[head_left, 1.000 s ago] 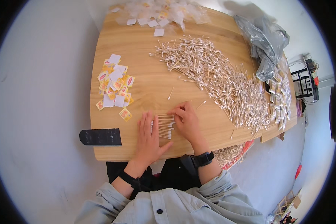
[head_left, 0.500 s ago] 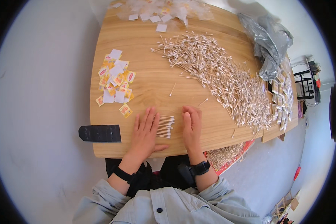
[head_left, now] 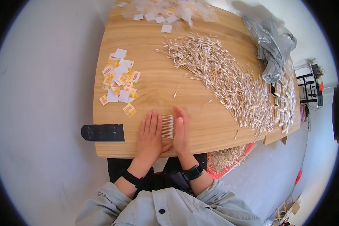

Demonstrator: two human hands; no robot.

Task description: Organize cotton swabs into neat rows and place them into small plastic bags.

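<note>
A row of cotton swabs [head_left: 167, 127] lies side by side on the wooden table near its front edge. My left hand [head_left: 150, 132] rests flat over the left ends of the row, fingers stretched out and pointing away from me. On the other side, my right hand [head_left: 181, 132] stands on its edge with its palm toward the swabs and touches or nearly touches their right tips. Its fingers are extended, and nothing is held in it. Two loose swabs lie farther out, one of them a single cotton swab [head_left: 176, 90].
A large heap of cotton swabs [head_left: 222, 79] spreads to the right. Yellow and white cards [head_left: 120, 81] lie at left, above a black strip [head_left: 102, 133]. Clear bags [head_left: 173, 8] and a grey plastic bag [head_left: 269, 45] lie far off; packed bundles [head_left: 284, 98] sit at right.
My right hand has moved left, up against the right tips of the swab row. The row's tips now look more even. My left hand stays on the row.
</note>
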